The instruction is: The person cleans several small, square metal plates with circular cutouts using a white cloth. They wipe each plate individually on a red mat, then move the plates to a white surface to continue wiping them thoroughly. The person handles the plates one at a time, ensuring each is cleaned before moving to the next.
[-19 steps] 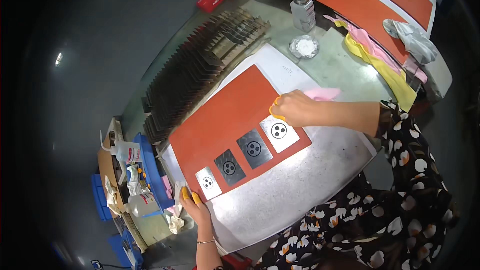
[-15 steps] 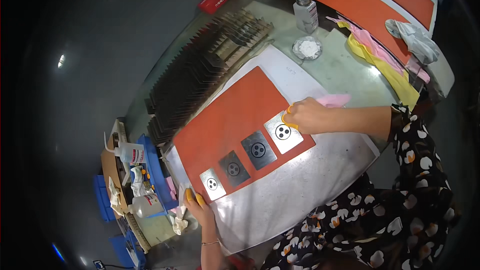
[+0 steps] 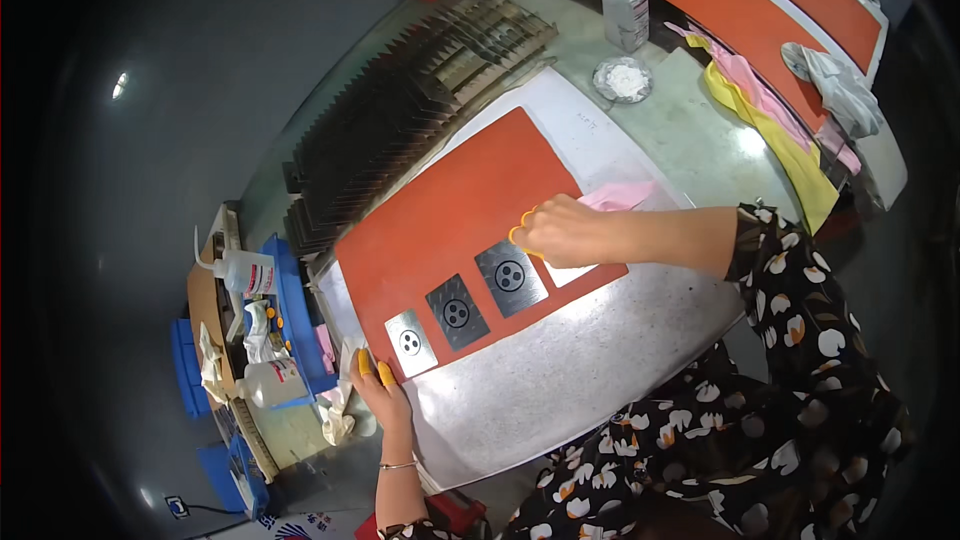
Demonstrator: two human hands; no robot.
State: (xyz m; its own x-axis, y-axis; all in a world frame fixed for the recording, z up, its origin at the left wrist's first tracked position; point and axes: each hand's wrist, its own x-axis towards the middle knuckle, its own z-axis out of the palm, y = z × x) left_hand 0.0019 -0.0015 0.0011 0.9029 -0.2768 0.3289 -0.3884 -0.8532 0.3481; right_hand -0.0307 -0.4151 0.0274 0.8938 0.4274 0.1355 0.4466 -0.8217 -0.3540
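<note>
Several square metal plates lie in a slanting row on an orange-red mat [image 3: 455,190], each with a round black mark of three dots. My right hand [image 3: 565,230], orange finger cots on its fingers, is closed on a pink cloth [image 3: 622,197] trailing behind it. That hand presses over the rightmost plate [image 3: 575,275], covering most of it, beside a darker plate [image 3: 510,278]. Further left are a grey plate [image 3: 457,312] and a narrower bright plate [image 3: 411,344]. My left hand [image 3: 380,395], with yellow cots, rests fingers outstretched at the mat's lower left corner.
Dark metal plates stand in a slotted rack [image 3: 375,120] behind the mat. At the back right are a metal-capped bottle [image 3: 626,12], a dish of white powder [image 3: 623,80] and yellow cloth [image 3: 775,125]. A blue tray [image 3: 302,310] and squeeze bottles [image 3: 245,272] stand left.
My right hand has moved left across the rightmost plate, and the pink cloth has followed it. The left hand stays by the mat's corner. The whole view has shifted slightly.
</note>
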